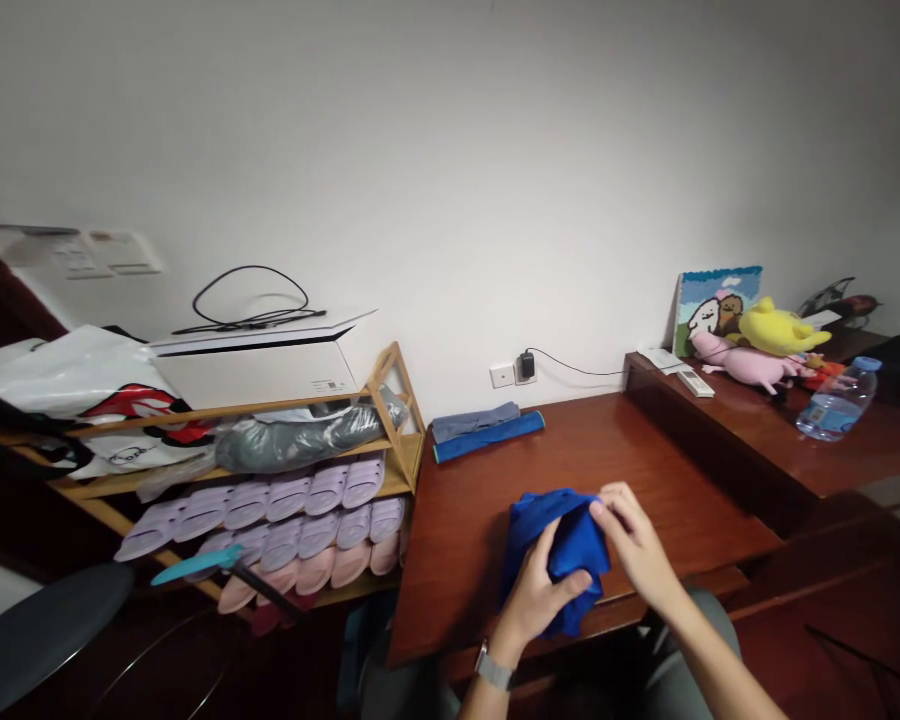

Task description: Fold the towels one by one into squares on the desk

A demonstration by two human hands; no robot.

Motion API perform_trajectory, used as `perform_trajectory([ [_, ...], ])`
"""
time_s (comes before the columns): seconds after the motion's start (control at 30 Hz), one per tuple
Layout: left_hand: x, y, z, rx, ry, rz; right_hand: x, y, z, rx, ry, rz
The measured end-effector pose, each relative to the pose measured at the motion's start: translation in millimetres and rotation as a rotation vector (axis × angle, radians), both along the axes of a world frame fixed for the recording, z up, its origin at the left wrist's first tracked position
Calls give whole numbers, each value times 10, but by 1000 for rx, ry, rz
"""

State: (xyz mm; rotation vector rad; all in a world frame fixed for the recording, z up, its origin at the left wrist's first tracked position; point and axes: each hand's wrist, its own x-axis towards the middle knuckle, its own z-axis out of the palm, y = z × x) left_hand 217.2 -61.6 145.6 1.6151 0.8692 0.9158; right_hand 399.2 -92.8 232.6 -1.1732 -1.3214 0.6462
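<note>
In the head view, the person's left hand [532, 597] and right hand [636, 545] are both on a blue cloth [581, 548], which is at the near edge of the brown table [607, 440]. The left hand holds the cloth from the left side; its thumb and forefinger stand apart, with the fabric between them, and the other fingers are hidden. The right hand is narrow: its thumb and fingertips pinch the upper right edge of the cloth. The cloth is bunched and has folds; how much of it rests on the table I cannot tell. A watch [493, 668] is on the left wrist.

At the far left corner of the table, a grey-blue folded cloth [474, 421] lies just beside a blue folded strip [489, 437] with green edging. Behind the table, a black plug [526, 364] sits in the wall socket.

To the left, a wooden rack [399, 470] bears rows of lilac slippers [286, 497] and pink slippers [351, 564], and a white box [259, 372] is on its top. To the right, on the raised surface, there are a yellow plush toy [776, 328], a pink plush toy [742, 365] and a water bottle [836, 405], standing slightly apart from the toys.
</note>
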Motion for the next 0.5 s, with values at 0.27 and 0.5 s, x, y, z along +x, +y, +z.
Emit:
perform_trajectory([
  [0.27, -67, -81, -702, 161, 464, 24, 640, 174, 709, 76, 390, -198],
  [0.5, -531, 128, -546, 356, 477, 93, 1330, 126, 823, 115, 382, -463],
])
